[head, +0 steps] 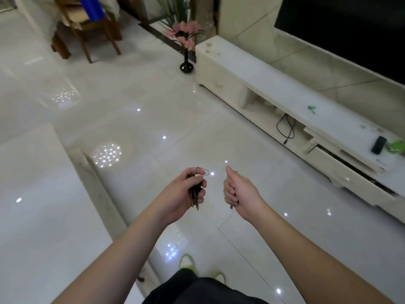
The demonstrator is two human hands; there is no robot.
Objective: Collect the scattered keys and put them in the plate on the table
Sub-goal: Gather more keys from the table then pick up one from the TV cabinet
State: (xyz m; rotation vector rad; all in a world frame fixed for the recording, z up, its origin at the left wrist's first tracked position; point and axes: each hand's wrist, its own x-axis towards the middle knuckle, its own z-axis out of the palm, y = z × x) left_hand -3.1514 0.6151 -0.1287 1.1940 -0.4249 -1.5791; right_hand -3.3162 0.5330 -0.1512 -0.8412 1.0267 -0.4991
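Note:
My left hand (186, 189) is closed around a bunch of keys (195, 197) on a thin wire ring; the blades hang down below my fingers. My right hand (237, 191) is a fist with the thumb up, and a small metal key tip (231, 207) pokes out beneath it. Both hands are held over the glossy floor. A green-headed key (311, 109) lies on top of the long white TV cabinet (274, 84) at the right. No plate shows in the view.
A white glossy table (32, 205) fills the lower left. A black vase with pink flowers (186, 62) stands on the floor by the cabinet's end. A black remote (378, 144) and a green thing (395, 147) lie on the cabinet. Wooden chairs (87, 29) stand far left.

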